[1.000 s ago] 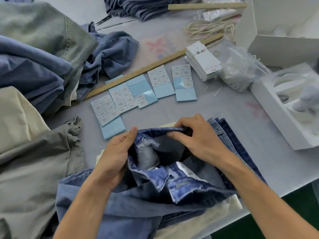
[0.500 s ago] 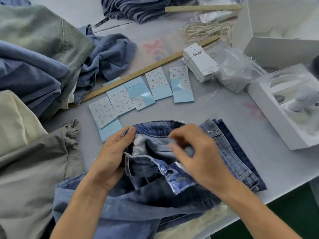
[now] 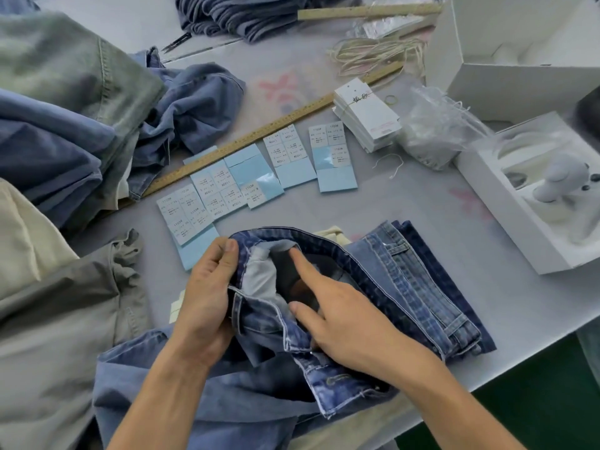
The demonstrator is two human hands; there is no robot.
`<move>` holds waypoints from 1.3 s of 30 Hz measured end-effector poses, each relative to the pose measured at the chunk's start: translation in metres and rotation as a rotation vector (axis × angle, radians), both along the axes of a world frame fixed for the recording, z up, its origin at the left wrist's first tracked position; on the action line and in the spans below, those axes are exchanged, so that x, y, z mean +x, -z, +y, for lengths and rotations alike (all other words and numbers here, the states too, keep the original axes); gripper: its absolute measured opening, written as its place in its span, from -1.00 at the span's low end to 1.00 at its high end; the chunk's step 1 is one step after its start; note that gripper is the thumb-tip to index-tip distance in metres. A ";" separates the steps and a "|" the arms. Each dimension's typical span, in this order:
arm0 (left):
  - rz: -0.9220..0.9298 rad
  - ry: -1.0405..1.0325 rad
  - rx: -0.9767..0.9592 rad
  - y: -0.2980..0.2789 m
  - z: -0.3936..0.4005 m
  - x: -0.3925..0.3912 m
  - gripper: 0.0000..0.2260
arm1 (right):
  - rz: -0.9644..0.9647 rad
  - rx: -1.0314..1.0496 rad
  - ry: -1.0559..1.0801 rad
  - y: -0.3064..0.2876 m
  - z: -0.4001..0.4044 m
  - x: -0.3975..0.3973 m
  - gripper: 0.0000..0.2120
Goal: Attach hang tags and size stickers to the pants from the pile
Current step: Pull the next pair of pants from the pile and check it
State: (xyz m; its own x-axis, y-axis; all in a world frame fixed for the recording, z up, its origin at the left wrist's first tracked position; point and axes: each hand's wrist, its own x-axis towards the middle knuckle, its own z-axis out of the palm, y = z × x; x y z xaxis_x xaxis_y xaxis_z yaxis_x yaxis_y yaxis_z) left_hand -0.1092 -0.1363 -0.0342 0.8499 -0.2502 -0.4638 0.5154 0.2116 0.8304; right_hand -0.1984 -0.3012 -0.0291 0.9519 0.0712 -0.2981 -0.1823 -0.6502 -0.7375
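Holding the waistband of a pair of blue jeans (image 3: 341,323) open at the near edge of the worktop (image 3: 422,203), the person appears to be checking inside the pants, probably for a size label, before choosing a sticker. The left hand (image 3: 207,300) has a closed grip on the waistband's left side, thumb on top pinching the denim. The right hand (image 3: 344,319) takes no grip at all: its index finger is extended and points into the opening, touching or nearly touching the pale pocket lining, and the other fingers lie loosely on the fabric.

No tag or sticker is visible on this pair, so by my reading its tagging has not begun. Beneath and to the right sits a folded stack of jeans (image 3: 431,287), possibly finished pairs, though no tags show on them from here. The supplies lie beyond the jeans: sheets of size stickers (image 3: 253,183) on blue backing, several with stickers already peeled off, a stack of white hang tags (image 3: 367,115), and a bundle of strings (image 3: 376,53). A large pile of pants (image 3: 65,125) at the left suggests that much of the task remains.
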 end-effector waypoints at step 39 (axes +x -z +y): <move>-0.490 0.095 0.660 -0.019 0.008 0.037 -0.93 | 0.226 1.230 0.840 0.013 -0.102 -0.042 -0.74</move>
